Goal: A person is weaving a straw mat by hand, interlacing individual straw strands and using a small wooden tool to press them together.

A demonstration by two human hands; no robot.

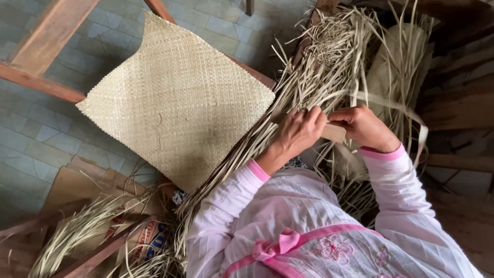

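Observation:
My left hand (296, 135) rests on a long bundle of dried pale leaf strips (288, 98), its fingers curled around some of them. Close beside it, my right hand (363, 127) pinches a wide flat pale strip (334, 133) whose short end reaches across to my left fingers. The two hands almost touch. The bundle runs diagonally from the upper right down to my lap. A square woven straw mat (177, 100) lies just left of the bundle. I wear pink-trimmed white sleeves.
Wooden frame bars (43, 46) cross the upper left over a tiled floor (31, 134). Loose strips and flattened cardboard (77, 185) lie at the lower left. More tangled strips (334, 41) and dark wooden planks (458, 103) fill the upper right.

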